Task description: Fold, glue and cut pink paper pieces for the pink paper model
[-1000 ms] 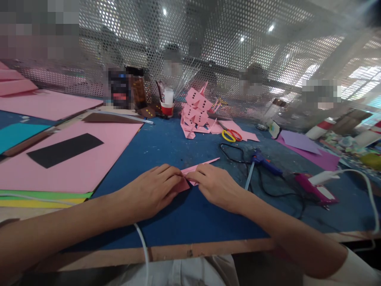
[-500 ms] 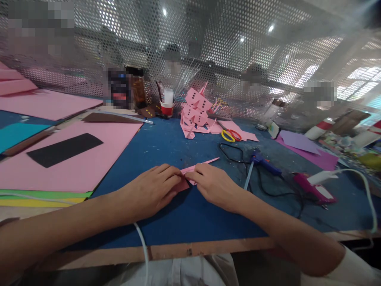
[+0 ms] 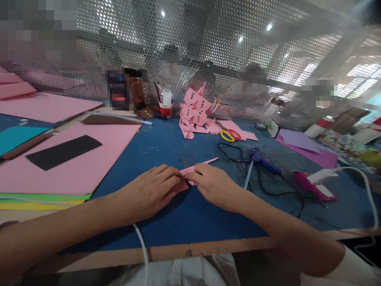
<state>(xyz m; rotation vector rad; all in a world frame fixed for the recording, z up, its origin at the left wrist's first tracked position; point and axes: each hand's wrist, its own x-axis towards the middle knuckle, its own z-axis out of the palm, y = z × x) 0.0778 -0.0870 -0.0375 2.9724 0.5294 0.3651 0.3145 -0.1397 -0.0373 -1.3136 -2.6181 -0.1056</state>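
Observation:
Both my hands meet over a folded piece of pink paper [image 3: 190, 171] on the blue table mat. My left hand [image 3: 154, 188] is closed on its left end, fingers curled over it and hiding much of that side. My right hand [image 3: 211, 184] pinches the paper near its middle, thumb and fingertips close to the left hand's. A thin pointed strip of the paper sticks out to the upper right beyond the right hand. Behind the hands stands a pink paper ship model [image 3: 195, 111] with small black squares on its sails.
Yellow-and-red scissors [image 3: 230, 135] lie right of the model. A blue glue gun [image 3: 263, 161] with its black cord and a magenta power strip [image 3: 317, 186] are to the right. At left, a black paper strip [image 3: 64, 152] rests on pink sheets [image 3: 98, 167]. Perforated metal [image 3: 217, 39] rises behind.
Almost nothing differs. Both hands keep their hold on the pink paper in the same place, while the camera's view has shifted very slightly.

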